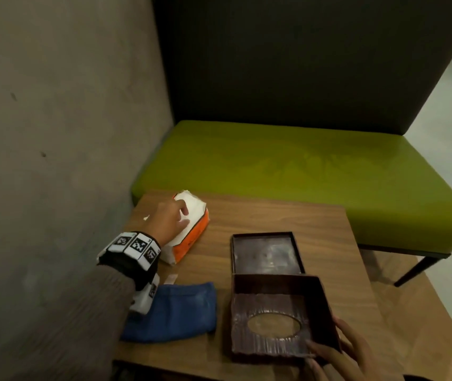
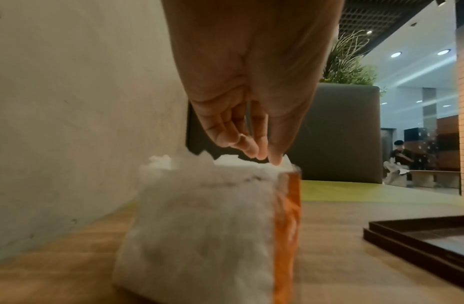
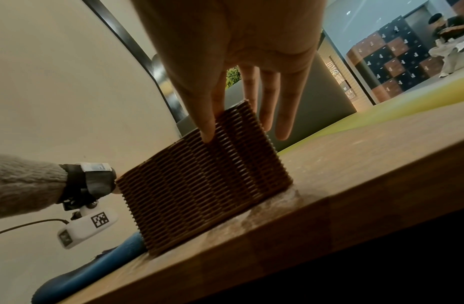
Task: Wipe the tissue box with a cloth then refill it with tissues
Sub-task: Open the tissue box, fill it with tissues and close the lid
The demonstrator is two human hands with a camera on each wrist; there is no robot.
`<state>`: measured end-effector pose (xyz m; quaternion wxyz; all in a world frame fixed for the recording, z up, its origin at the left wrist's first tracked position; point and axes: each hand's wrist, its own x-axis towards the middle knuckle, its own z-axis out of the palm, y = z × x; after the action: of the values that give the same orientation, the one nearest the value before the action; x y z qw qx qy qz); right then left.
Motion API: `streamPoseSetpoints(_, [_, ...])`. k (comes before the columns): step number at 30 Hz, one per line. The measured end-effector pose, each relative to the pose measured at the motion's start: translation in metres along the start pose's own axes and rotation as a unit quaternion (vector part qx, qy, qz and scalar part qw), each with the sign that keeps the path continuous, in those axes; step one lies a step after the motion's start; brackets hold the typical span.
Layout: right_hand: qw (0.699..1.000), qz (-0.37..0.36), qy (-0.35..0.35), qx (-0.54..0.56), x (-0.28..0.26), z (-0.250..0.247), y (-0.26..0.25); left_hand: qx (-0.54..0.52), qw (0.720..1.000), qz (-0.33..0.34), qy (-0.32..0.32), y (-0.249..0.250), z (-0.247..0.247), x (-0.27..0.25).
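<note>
My left hand (image 1: pixel 170 220), fingertips (image 2: pixel 254 152) bunched, pinches tissues from the orange pack (image 1: pixel 191 232) at the table's (image 1: pixel 274 215) upper left, while my right hand (image 1: pixel 348 350), fingers straight, steadies the upturned brown tissue box (image 1: pixel 277 320) at lower right, beside the blue cloth (image 1: pixel 180 312).

The wall (image 1: pixel 54 133) runs hard along the desk's (image 1: pixel 260 215) left edge, leaving no passage beside the orange tissue pack (image 1: pixel 191 235) at the far left corner. A strip of bare wood lies open between that pack and the flat lid (image 1: pixel 266 253), and another between the blue cloth (image 1: pixel 180 312) and the brown tissue box (image 1: pixel 277 317). The right side stands open. The green bench seat (image 1: pixel 301 166) borders the far edge.
</note>
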<state>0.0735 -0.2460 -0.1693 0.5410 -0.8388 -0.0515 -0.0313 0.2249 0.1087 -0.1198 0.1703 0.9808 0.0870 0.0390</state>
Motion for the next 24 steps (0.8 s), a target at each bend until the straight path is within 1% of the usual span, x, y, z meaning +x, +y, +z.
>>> streamPoseSetpoints(1, [0.999, -0.04, 0.009, -0.029, 0.001, 0.002, 0.008, -0.01, 1.0, 0.0, -0.001, 0.001, 0.004, -0.001])
streamPoseSetpoints(2, [0.997, -0.06, 0.028, -0.039, 0.001, -0.004, -0.001, -0.008, 1.0, 0.003, -0.003, 0.003, 0.009, -0.002])
streamPoseSetpoints(3, [0.985, -0.129, 0.045, -0.106, 0.0, -0.005, 0.007, 0.001, 1.0, 0.004, -0.007, 0.004, 0.014, -0.003])
streamPoseSetpoints(4, [0.977, -0.151, 0.04, -0.146, -0.003, -0.006, 0.001, 0.009, 1.0, 0.004, -0.011, 0.004, 0.018, -0.004])
streamPoseSetpoints(5, [0.963, -0.189, 0.069, -0.178, -0.005, -0.004, 0.008, 0.009, 1.0, 0.001, -0.012, 0.006, 0.02, -0.006])
streamPoseSetpoints(6, [0.966, -0.19, 0.056, -0.166, -0.009, -0.006, 0.005, 0.006, 1.0, -0.006, -0.012, 0.006, 0.022, -0.008])
streamPoseSetpoints(7, [0.963, -0.195, 0.07, -0.175, -0.009, -0.005, 0.01, 0.008, 1.0, -0.013, -0.012, 0.006, 0.023, -0.009])
streamPoseSetpoints(8, [0.972, -0.168, 0.035, -0.158, -0.01, -0.008, 0.004, 0.014, 1.0, -0.022, -0.015, 0.006, 0.025, -0.01])
streamPoseSetpoints(9, [0.971, -0.165, 0.026, -0.17, -0.01, -0.009, 0.008, 0.023, 0.999, -0.027, -0.016, 0.008, 0.026, -0.01])
streamPoseSetpoints(10, [0.975, -0.137, 0.01, -0.174, -0.013, -0.011, 0.004, 0.028, 0.999, -0.031, -0.015, 0.009, 0.026, -0.009])
streamPoseSetpoints(11, [0.974, -0.127, 0.008, -0.19, -0.014, -0.01, 0.008, 0.03, 0.999, -0.039, -0.013, 0.01, 0.026, -0.009])
streamPoseSetpoints(12, [0.977, -0.093, -0.004, -0.194, -0.017, -0.009, 0.003, 0.033, 0.998, -0.045, -0.008, 0.012, 0.026, -0.008])
streamPoseSetpoints(14, [0.979, -0.057, -0.016, -0.197, -0.019, -0.008, -0.001, 0.045, 0.998, -0.053, -0.004, 0.013, 0.026, -0.006])
streamPoseSetpoints(16, [0.976, -0.043, -0.015, -0.213, -0.021, -0.008, -0.003, 0.053, 0.997, -0.061, -0.004, 0.014, 0.029, -0.003])
streamPoseSetpoints(19, [0.974, -0.053, -0.006, -0.219, -0.023, -0.008, -0.004, 0.07, 0.995, -0.072, 0.001, 0.013, 0.031, 0.001])
streamPoseSetpoints(21, [0.974, -0.056, -0.004, -0.218, -0.022, -0.009, -0.008, 0.081, 0.995, -0.065, 0.004, 0.013, 0.033, 0.005])
streamPoseSetpoints(24, [0.976, -0.054, -0.004, -0.213, -0.02, -0.007, -0.013, 0.116, 0.992, -0.046, -0.012, 0.013, 0.032, 0.008])
